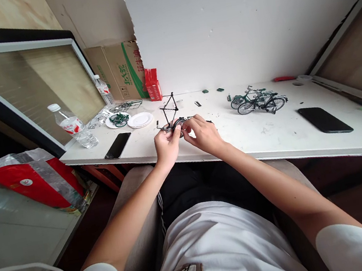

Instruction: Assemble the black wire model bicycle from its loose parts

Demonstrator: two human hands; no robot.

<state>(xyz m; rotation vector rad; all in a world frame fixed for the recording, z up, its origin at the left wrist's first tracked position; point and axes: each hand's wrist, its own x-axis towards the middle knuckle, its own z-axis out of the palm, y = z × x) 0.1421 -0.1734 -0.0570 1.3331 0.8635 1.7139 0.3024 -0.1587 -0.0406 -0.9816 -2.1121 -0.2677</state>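
Between my two hands, just above the table's front part, is a dark model bicycle [169, 105] in part-built form, its thin frame pointing up and a small wheel low down near my fingers. My left hand [168, 146] grips it, thumb pressed near the wheel. With fingers pinched, my right hand [203, 132] works at the wheel's right side; whatever small part lies in its fingertips is hidden. Off to the right stand assembled model bicycles [258, 100], dark green and black, close together.
On the white table [237, 137] lie a phone [118, 146] at left and a black slab [324, 119] at right. White plates [140, 120], green bicycle parts [119, 119], a water bottle [74, 128] and a red box [153, 84] stand left. A wall rises behind.
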